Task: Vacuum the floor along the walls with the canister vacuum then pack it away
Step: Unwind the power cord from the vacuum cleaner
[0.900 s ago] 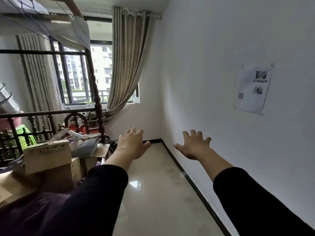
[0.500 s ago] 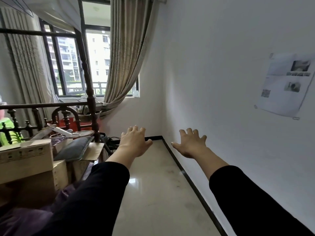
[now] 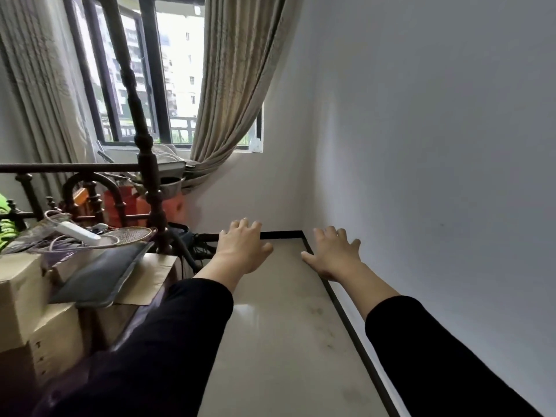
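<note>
Left hand (image 3: pixel 240 251) and right hand (image 3: pixel 334 254) extended mid-frame, fingers spread, holding nothing, above glossy floor (image 3: pixel 285 341) bordering white wall (image 3: pixel 421 176). Dark hose (image 3: pixel 187 256) beside bedpost (image 3: pixel 150 182), centre-left; identity unclear.

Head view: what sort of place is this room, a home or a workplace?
Most likely a bedroom in a flat, partly used for storage. A dark turned-wood bed frame stands at the left, a beige fabric curtain hangs at the black-framed window, and brown cardboard boxes are stacked nearby.
</note>
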